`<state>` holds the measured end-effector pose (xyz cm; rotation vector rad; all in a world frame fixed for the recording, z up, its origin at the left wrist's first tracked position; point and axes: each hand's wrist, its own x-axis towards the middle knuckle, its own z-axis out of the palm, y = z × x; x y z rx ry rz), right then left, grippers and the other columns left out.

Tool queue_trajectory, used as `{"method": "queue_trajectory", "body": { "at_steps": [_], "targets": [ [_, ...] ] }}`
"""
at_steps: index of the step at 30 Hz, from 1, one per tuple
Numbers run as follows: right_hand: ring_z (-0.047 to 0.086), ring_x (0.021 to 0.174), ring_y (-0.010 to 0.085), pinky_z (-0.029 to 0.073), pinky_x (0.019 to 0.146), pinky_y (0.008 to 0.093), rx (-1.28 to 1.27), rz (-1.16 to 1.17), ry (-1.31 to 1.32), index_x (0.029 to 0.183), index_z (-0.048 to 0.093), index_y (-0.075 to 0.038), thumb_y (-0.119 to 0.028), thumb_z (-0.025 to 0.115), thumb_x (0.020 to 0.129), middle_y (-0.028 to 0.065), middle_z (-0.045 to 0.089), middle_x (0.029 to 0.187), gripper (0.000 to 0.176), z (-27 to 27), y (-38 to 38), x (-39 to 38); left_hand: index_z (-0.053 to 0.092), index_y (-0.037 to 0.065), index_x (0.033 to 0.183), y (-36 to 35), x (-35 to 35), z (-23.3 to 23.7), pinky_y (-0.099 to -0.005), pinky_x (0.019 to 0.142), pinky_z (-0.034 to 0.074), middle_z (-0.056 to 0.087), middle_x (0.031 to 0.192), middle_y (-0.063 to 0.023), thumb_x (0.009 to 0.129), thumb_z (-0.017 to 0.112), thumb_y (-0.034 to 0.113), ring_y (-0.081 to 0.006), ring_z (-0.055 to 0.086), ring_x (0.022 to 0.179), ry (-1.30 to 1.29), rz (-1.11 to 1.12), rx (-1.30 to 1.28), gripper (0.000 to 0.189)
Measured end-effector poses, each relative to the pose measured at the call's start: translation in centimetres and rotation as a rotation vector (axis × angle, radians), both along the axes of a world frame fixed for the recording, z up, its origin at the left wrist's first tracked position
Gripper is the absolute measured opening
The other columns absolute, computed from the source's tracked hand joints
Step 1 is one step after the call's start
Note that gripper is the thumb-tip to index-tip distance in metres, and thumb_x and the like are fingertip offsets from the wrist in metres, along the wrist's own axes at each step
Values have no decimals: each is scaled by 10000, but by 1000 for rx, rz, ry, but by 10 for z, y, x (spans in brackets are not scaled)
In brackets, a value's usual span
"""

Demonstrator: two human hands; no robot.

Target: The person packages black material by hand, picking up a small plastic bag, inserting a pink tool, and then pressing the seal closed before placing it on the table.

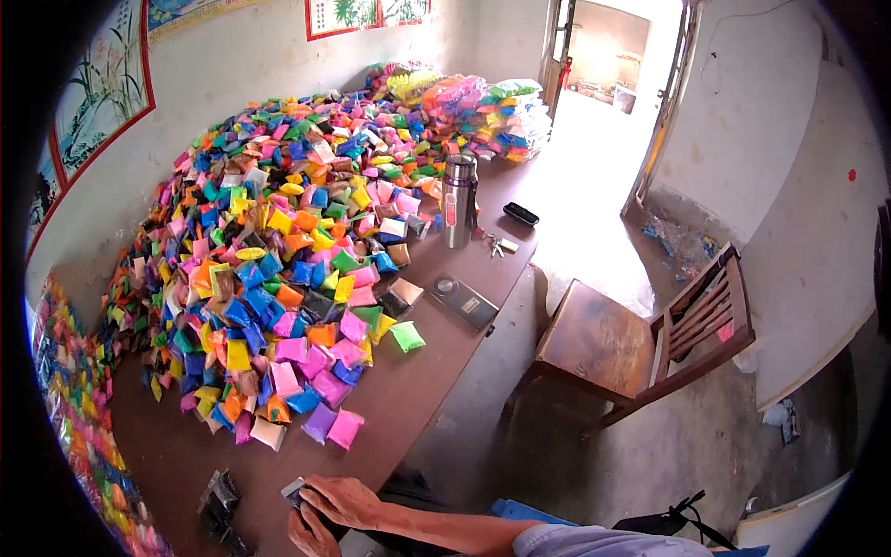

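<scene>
At the bottom of the view, my right hand [345, 501] has its fingers closed on a small grey and dark packet [293, 492]. Just below it my left hand [313, 536] is closed against the same packet, partly cut off by the frame edge. Several black packets [220, 501] lie on the brown table [380, 418] to the left of my hands. Beyond them spreads a large heap of small colourful packets [288, 269]; a pink packet [345, 430] and a purple one [319, 422] lie at its near edge.
A steel flask [458, 201], a black case [521, 214], keys [498, 248] and a flat metallic device [463, 303] stand or lie along the table's right side. Filled clear bags [506, 121] are at the back. A wooden chair [599, 339] stands right of the table.
</scene>
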<state>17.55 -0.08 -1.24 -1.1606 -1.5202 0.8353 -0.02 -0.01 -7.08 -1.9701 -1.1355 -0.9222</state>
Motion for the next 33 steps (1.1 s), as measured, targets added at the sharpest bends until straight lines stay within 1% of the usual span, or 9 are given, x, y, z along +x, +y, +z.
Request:
{"method": "queue_trajectory", "body": {
  "at_steps": [1, 3, 7, 9, 18, 23, 26, 29, 33],
  "targets": [
    [668, 843, 453, 530, 681, 515, 37, -6, 6, 1195, 578, -62, -294, 572, 1081, 238, 682, 943, 259, 0, -1, -1, 673, -52, 979, -2, 4, -3, -417, 651, 463, 665, 801, -130, 1049, 647, 223, -272, 610, 709, 6, 0, -4, 286],
    [668, 831, 455, 528, 672, 519, 70, -13, 21, 1195, 575, -66, -303, 568, 1082, 238, 683, 936, 263, 0, 0, -2, 683, -68, 1010, -8, 18, -2, -486, 664, 479, 697, 844, -226, 1061, 616, 228, -396, 652, 741, -670, 49, -384, 308],
    [665, 779, 469, 520, 643, 534, -66, 2, -34, 1167, 576, -62, -308, 585, 1076, 223, 683, 879, 263, -5, 1, -4, 759, 58, 1236, -16, 20, 40, -444, 682, 588, 781, 1062, -235, 1067, 632, 428, -357, 750, 846, -777, -50, -787, 426],
    [669, 779, 466, 515, 639, 532, 2, -95, 27, 1175, 580, -59, -285, 603, 1070, 225, 679, 880, 250, -6, 1, -4, 595, -53, 879, -17, 29, 55, -463, 561, 387, 556, 680, -193, 1064, 579, 278, -281, 512, 587, -884, -196, -878, 379],
    [691, 867, 481, 541, 722, 578, -12, -61, -50, 1222, 604, -91, -437, 596, 1027, 220, 708, 980, 398, -6, 0, 2, 640, -8, 834, -21, 29, 37, -490, 603, 466, 634, 739, -227, 1059, 573, 213, -369, 603, 649, -935, -38, -843, 323],
    [698, 881, 453, 554, 714, 491, 7, -34, 49, 1212, 607, -47, -228, 683, 992, 227, 699, 979, 295, 11, -1, 13, 633, -13, 846, -23, 38, 79, -469, 596, 472, 635, 748, -234, 1048, 605, 251, -344, 615, 633, -778, -20, -888, 334],
    [694, 863, 451, 544, 700, 489, -23, 13, 52, 1211, 604, -50, -178, 714, 970, 221, 703, 946, 294, 10, -1, 17, 639, -27, 909, -24, 49, 89, -405, 619, 436, 599, 734, -152, 1068, 604, 288, -207, 519, 674, -954, -90, -874, 355],
    [693, 840, 441, 544, 695, 479, 18, 16, 32, 1209, 607, -53, -166, 717, 965, 219, 702, 939, 291, 5, -1, 16, 685, -25, 948, -21, 41, 81, -416, 624, 469, 622, 754, -185, 1057, 603, 299, -287, 583, 648, -938, -80, -880, 352],
    [692, 784, 398, 549, 685, 457, -12, 30, 34, 1161, 630, -36, -171, 698, 973, 199, 700, 925, 241, 16, -1, 15, 643, -26, 902, -20, 38, 80, -403, 615, 450, 603, 735, -168, 1037, 642, 225, -266, 526, 629, -948, -93, -884, 285]
  ]
}}
